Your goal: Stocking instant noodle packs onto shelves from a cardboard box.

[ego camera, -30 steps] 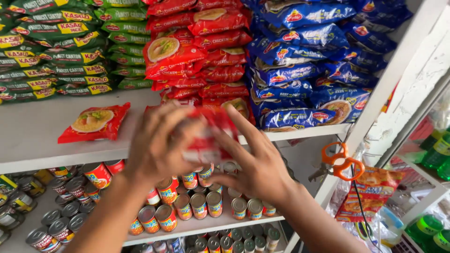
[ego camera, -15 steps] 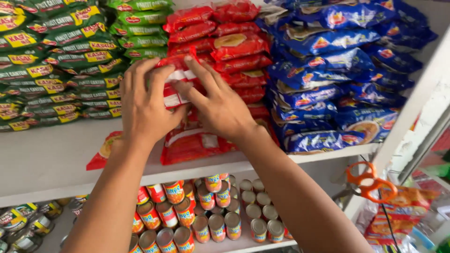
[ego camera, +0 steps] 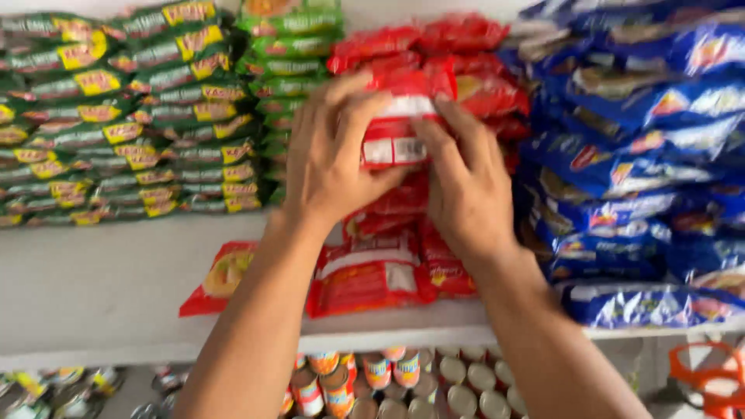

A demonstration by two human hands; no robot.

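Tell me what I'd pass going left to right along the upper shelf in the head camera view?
Green packet stacks → left hand → red packet held by both hands → right hand → blue packet stacks.

A shop: shelf [ego camera: 116, 295] stacked with noodle packets [ego camera: 621, 155] (cans [ego camera: 372, 380] below).

Stacked green noodle packets [ego camera: 116, 124] with yellow labels fill the shelf's left; red packets [ego camera: 434, 46] pile in the middle, blue ones [ego camera: 636, 140] right. One red packet [ego camera: 221, 275] lies flat alone. Red-labelled cans [ego camera: 334, 384] stand below.
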